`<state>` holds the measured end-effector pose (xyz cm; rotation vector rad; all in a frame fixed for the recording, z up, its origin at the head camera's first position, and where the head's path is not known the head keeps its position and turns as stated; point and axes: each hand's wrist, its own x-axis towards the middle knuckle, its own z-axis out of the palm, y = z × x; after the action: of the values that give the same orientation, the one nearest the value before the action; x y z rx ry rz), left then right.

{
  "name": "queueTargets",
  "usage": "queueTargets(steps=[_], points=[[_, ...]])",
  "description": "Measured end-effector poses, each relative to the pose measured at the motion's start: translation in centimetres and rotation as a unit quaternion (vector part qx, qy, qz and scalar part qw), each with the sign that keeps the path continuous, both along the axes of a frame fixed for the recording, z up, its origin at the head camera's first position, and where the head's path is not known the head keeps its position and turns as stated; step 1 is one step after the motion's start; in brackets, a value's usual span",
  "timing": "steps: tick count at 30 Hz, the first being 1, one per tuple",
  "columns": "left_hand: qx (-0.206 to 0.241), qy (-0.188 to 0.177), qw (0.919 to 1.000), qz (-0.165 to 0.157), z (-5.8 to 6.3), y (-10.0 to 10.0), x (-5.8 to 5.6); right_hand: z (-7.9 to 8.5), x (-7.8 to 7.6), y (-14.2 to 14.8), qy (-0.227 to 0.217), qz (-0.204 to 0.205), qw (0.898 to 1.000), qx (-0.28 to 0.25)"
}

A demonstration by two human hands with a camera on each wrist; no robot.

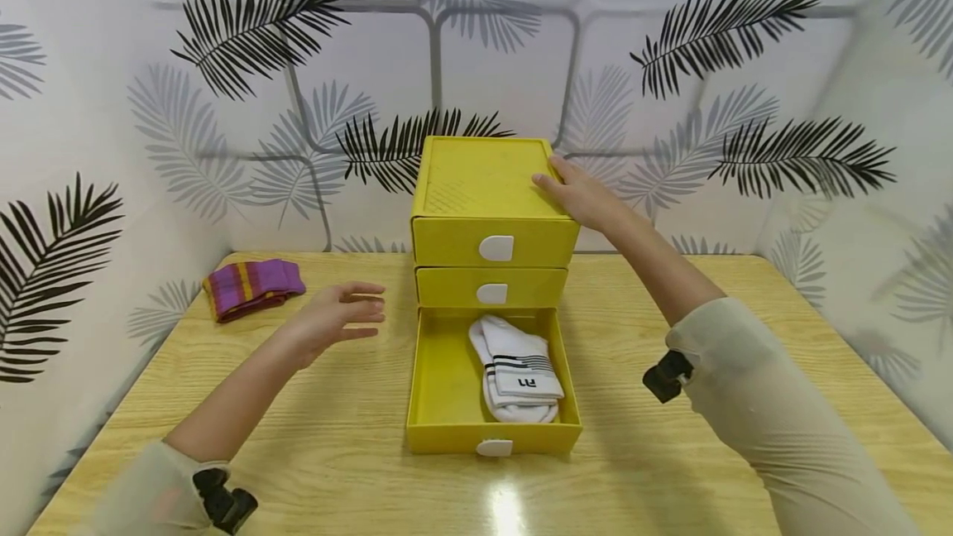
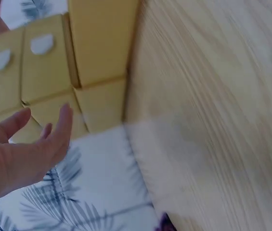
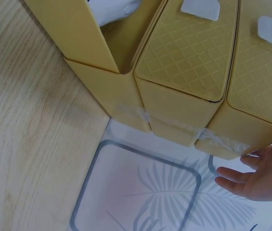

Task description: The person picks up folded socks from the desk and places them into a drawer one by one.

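A yellow three-drawer box stands on the table, its bottom drawer pulled out and the upper two closed. Folded white socks with black stripes lie in the right part of that drawer. My right hand rests on the box's top right edge, thumb on the top; in the right wrist view several fingers extend beside the box's side. To the left of the box, my left hand hovers with fingers loosely extended, holding nothing. Folded purple socks with yellow and red stripes lie beyond it.
The wooden table reaches to a patterned backdrop with leaf prints at the back and sides. White tabs mark the drawer fronts. Clear tape runs along the box's side.
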<state>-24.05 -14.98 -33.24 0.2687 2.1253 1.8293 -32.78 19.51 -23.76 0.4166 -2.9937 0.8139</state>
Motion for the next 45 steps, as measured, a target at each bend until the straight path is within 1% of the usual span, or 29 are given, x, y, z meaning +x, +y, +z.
queueTargets(steps=[1, 2, 3, 4, 5, 6, 7, 8, 9, 10, 11, 12, 13, 14, 15, 17, 19, 20, 22, 25, 28, 29, 30, 33, 35, 36, 40, 43, 45], points=[[-0.023, 0.027, 0.9991, 0.024, -0.1, -0.6, -0.4, 0.0, 0.0, 0.0, -0.001, -0.001, 1.000, 0.001], [-0.057, 0.062, 0.9952, 0.050, -0.3, -1.3, -0.8, 0.0, 0.1, 0.0, -0.003, 0.000, 1.000, 0.001], [-0.099, 0.100, 0.9867, 0.080, -0.6, -2.1, -1.2, 0.0, 0.1, 0.0, -0.003, 0.000, 1.000, 0.002], [-0.142, 0.136, 0.9743, 0.110, -0.8, -2.9, -1.6, 0.1, 0.1, 0.0, -0.003, 0.000, 1.000, 0.002], [-0.190, 0.177, 0.9556, 0.138, -1.2, -3.7, -2.1, 0.1, 0.1, 0.0, -0.004, -0.001, 1.000, 0.003], [-0.244, 0.213, 0.9332, 0.156, -1.6, -4.6, -2.5, 0.1, 0.1, -0.1, -0.004, -0.001, 1.000, 0.004], [-0.296, 0.248, 0.9072, 0.167, -2.1, -5.7, -3.0, 0.1, 0.1, -0.1, -0.003, 0.000, 1.000, 0.004], [-0.344, 0.280, 0.8787, 0.175, -2.7, -6.7, -3.5, 0.1, 0.1, -0.2, -0.001, 0.001, 1.000, 0.004], [-0.383, 0.302, 0.8546, 0.177, -3.3, -7.8, -3.9, 0.1, 0.1, -0.2, 0.000, 0.002, 1.000, 0.005], [-0.416, 0.317, 0.8341, 0.175, -3.9, -8.9, -4.3, 0.1, 0.1, -0.3, 0.001, 0.005, 1.000, 0.003], [-0.448, 0.327, 0.8146, 0.169, -4.5, -9.9, -4.7, 0.1, 0.1, -0.3, 0.002, 0.008, 1.000, 0.001], [-0.476, 0.325, 0.8022, 0.156, -5.0, -10.9, -4.9, 0.1, 0.1, -0.4, 0.003, 0.010, 1.000, 0.000], [-0.497, 0.319, 0.7936, 0.147, -5.5, -11.8, -5.2, 0.1, 0.1, -0.4, 0.004, 0.012, 1.000, 0.000], [-0.513, 0.309, 0.7897, 0.136, -5.9, -12.5, -5.4, 0.1, 0.1, -0.4, 0.004, 0.014, 1.000, -0.001], [-0.525, 0.294, 0.7894, 0.123, -6.3, -13.2, -5.6, 0.1, 0.1, -0.5, 0.005, 0.014, 1.000, -0.002], [-0.540, 0.266, 0.7924, 0.099, -6.8, -14.2, -5.9, 0.1, 0.2, -0.5, 0.006, 0.014, 1.000, -0.002], [-0.545, 0.240, 0.7992, 0.079, -7.2, -15.0, -6.1, 0.1, 0.2, -0.5, 0.007, 0.015, 1.000, -0.004], [-0.545, 0.233, 0.8023, 0.070, -7.4, -15.3, -6.1, 0.1, 0.2, -0.5, 0.007, 0.016, 1.000, -0.005], [-0.540, 0.218, 0.8112, 0.055, -7.6, -15.6, -6.1, 0.1, 0.2, -0.6, 0.007, 0.016, 1.000, -0.008], [-0.527, 0.204, 0.8239, 0.038, -7.9, -15.8, -6.1, 0.1, 0.2, -0.6, 0.006, 0.016, 1.000, -0.011], [-0.519, 0.195, 0.8321, 0.026, -8.0, -15.5, -6.0, 0.0, 0.2, -0.4, 0.007, 0.013, 1.000, -0.010], [-0.519, 0.193, 0.8325, 0.023, -7.9, -15.4, -6.0, 0.0, 0.2, -0.4, 0.007, 0.012, 1.000, -0.009], [-0.521, 0.194, 0.8306, 0.021, -7.9, -15.2, -5.9, -0.1, 0.2, -0.3, 0.007, 0.010, 1.000, -0.009], [-0.537, 0.198, 0.8201, 0.012, -7.9, -14.5, -5.6, -0.2, 0.2, -0.2, 0.005, 0.009, 1.000, -0.011], [-0.549, 0.206, 0.8096, 0.006, -8.0, -14.0, -5.1, -0.3, 0.2, -0.2, 0.003, 0.010, 1.000, -0.012], [-0.554, 0.210, 0.8054, 0.003, -8.1, -13.7, -4.8, -0.3, 0.2, -0.2, 0.002, 0.010, 1.000, -0.013], [-0.564, 0.220, 0.7957, -0.003, -8.1, -11.7, -3.4, -0.3, 0.2, -0.1, 0.000, 0.010, 1.000, -0.013], [-0.577, 0.230, 0.7833, -0.004, -7.8, -9.8, -2.2, -0.1, 0.2, -0.1, 0.002, 0.009, 1.000, -0.011], [-0.588, 0.230, 0.7757, -0.008, -7.5, -8.5, -1.5, 0.0, 0.2, 0.0, 0.004, 0.009, 1.000, -0.011]])
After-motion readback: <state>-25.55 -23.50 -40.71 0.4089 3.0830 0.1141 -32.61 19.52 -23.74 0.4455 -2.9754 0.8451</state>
